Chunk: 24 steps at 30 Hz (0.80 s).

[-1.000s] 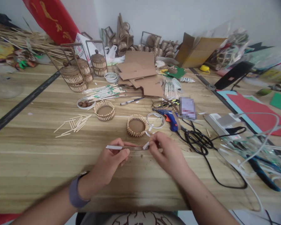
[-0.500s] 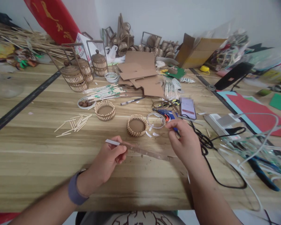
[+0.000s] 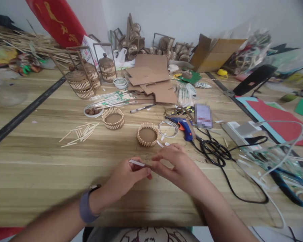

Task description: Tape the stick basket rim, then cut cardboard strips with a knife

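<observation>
My left hand (image 3: pixel 132 174) pinches a thin brown strip whose end has a white piece (image 3: pixel 137 163) on it. My right hand (image 3: pixel 173 164) has its thumb and index finger closed on the strip beside the left fingertips; most of the strip is hidden by the hands. Just beyond them stands a round basket of short sticks (image 3: pixel 147 135) with a brown base. A second stick-walled basket (image 3: pixel 113 118) sits further left. White rings (image 3: pixel 168 129) and a blue glue gun (image 3: pixel 184 127) lie to the right of the nearer basket.
Loose sticks (image 3: pixel 79 134) and a dish of brown balls (image 3: pixel 93 111) lie left. Cardboard sheets (image 3: pixel 148 72) and finished lantern-like baskets (image 3: pixel 107 69) stand behind. On the right are a phone (image 3: pixel 203 115), black cable (image 3: pixel 217 153), power strip (image 3: pixel 239 134) and pliers (image 3: pixel 285 188).
My right hand has come down and left from near the glue gun to meet the left hand at the strip. My left hand has shifted slightly right and down with the strip.
</observation>
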Each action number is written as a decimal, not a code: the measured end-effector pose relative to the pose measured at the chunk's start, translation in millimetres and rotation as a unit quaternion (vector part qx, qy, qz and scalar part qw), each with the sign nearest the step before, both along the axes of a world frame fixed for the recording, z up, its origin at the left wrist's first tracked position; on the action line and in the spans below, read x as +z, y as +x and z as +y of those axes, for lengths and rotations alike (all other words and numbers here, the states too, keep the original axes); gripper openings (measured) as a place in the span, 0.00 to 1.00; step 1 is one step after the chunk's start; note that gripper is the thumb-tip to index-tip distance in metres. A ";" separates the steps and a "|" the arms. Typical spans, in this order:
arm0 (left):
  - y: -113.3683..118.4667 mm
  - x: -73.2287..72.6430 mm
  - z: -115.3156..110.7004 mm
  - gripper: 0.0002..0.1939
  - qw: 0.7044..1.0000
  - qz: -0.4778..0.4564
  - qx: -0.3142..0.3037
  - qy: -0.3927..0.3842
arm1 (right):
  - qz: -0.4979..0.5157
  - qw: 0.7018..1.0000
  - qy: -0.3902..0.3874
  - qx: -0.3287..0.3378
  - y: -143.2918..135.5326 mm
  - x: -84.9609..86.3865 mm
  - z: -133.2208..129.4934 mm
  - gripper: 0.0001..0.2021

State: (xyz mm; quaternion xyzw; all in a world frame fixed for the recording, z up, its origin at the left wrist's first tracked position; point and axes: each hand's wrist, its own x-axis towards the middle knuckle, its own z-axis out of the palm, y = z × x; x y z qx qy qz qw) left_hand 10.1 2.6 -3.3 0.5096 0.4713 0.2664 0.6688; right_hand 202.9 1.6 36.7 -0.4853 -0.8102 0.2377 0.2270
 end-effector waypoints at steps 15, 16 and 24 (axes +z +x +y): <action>-0.8 -5.0 -2.1 0.11 0.999 -0.008 -0.028 0.043 | -0.029 0.997 -0.054 0.038 -2.3 -0.1 -3.6 0.09; -2.0 -3.3 -1.3 0.12 0.999 0.007 -0.019 0.050 | -0.036 0.997 -0.058 0.040 -0.4 1.9 -2.9 0.09; -3.9 8.1 -3.5 0.16 0.996 0.052 -0.061 0.036 | -0.087 0.989 -0.100 0.068 10.4 14.4 0.1 0.09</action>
